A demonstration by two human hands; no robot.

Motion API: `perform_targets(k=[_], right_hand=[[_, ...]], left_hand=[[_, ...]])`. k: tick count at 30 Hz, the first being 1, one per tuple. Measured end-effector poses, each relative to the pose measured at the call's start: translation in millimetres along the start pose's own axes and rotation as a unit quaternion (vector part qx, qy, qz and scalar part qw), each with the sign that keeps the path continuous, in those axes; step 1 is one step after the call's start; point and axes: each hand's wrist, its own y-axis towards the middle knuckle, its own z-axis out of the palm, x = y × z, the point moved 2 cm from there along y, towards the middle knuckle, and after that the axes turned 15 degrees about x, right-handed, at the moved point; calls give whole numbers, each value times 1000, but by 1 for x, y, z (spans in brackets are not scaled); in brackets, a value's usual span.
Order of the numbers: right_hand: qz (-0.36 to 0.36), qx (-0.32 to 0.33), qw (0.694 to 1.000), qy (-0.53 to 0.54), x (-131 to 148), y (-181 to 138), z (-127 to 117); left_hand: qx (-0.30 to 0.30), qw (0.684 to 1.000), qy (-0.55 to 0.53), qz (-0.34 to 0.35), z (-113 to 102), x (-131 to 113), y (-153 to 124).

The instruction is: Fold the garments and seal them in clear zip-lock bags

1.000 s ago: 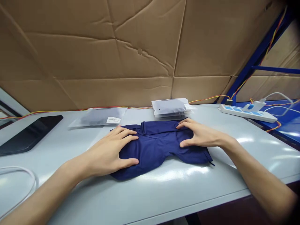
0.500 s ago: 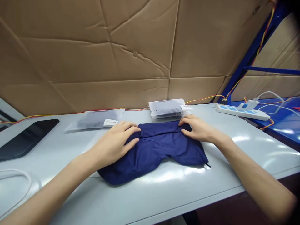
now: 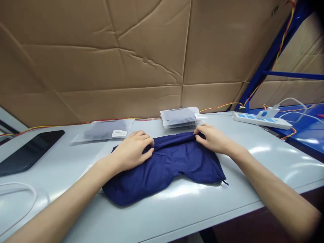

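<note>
A dark blue garment [image 3: 172,165] lies folded on the pale grey table [image 3: 177,209]. My left hand [image 3: 133,152] rests on its upper left part, fingers curled and pinching the far folded edge. My right hand [image 3: 214,138] grips the same far edge at the right, fingers closed on the cloth. Just beyond the garment sits a stack of packed frosted plastic bags [image 3: 180,117].
A flat frosted bag with a white label [image 3: 103,130] lies at the back left. A black tablet [image 3: 27,148] sits far left, a white cable [image 3: 17,189] near it. A white power strip [image 3: 262,120] with a plugged charger is at the right. Cardboard walls the back.
Both hands slid from lying flat on the garment to its far edge and closed on it. The near left lobe of the cloth has spread toward me.
</note>
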Motion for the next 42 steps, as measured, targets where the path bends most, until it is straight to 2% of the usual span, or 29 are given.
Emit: perform_targets(k=[4, 9, 12, 14, 15, 17, 20, 23, 25, 33, 42], right_hand=[[-6, -34, 997, 68, 1, -2, -4], [19, -98, 991, 91, 0, 1, -4], [30, -189, 980, 57, 4, 1, -6], [25, -242, 969, 36, 8, -1, -8], [18, -248, 968, 30, 11, -2, -8], [-15, -215, 976, 22, 15, -1, -6], [-62, -113, 992, -2, 19, 3, 4], [-59, -15, 998, -25, 19, 7, 13], [-52, 18, 998, -23, 18, 8, 16], [-38, 20, 999, 7, 11, 8, 14], [-31, 14, 999, -5, 8, 8, 15]], left_hand=[[-23, 992, -107, -59, -11, 0, -6], [-78, 955, -241, -156, -15, 13, -8], [-146, 952, -192, -188, -11, 19, -8], [-178, 964, -105, -168, -8, 17, -7], [-176, 971, -65, -147, -7, 16, -7], [-141, 985, -14, -100, -3, 12, -7], [-63, 996, 5, -58, 6, 10, -6], [-21, 998, 11, -52, 15, 12, -6], [-15, 998, 12, -54, 18, 13, -6], [2, 998, 17, -53, 17, 4, -9], [-1, 999, 4, -51, 18, 5, -9]])
